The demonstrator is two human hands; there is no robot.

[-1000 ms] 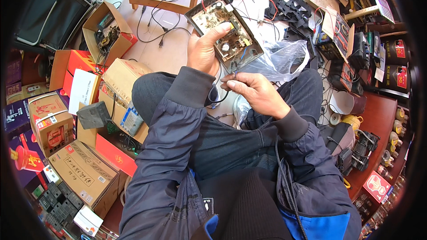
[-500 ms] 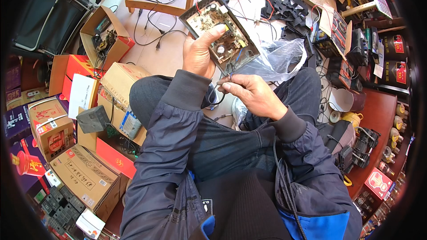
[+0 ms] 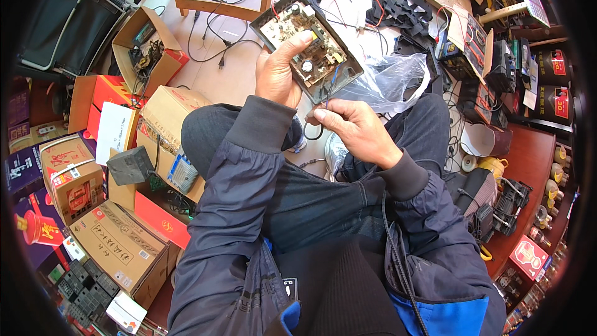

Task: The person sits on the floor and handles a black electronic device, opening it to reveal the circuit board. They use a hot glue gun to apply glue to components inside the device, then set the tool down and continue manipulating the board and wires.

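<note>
My left hand (image 3: 281,70) grips a black open-topped plastic case (image 3: 352,70) with its thumb over the near-left side, the fingers hidden beneath. Inside the tilted case lies a tan circuit board (image 3: 323,65) with capacitors, a yellow part and other components. A blue wire (image 3: 334,76) rises off the board's near corner. Just below that corner, my right hand (image 3: 359,129) pinches a thin black cable (image 3: 309,132) between thumb and forefinger; the cable loops down beneath the fingertips.
A clear plastic bag (image 3: 392,81) lies beyond my right knee, near crumpled black strips (image 3: 401,15). Cardboard boxes (image 3: 121,246) crowd the left side. Loose cables (image 3: 217,43) spread over the floor by a wooden stool (image 3: 217,9). At right stands a reddish-brown cabinet (image 3: 528,155).
My right hand has shifted slightly, and the black cable now forms a smaller, tighter loop under its fingertips. The case has tipped a little in my left hand.
</note>
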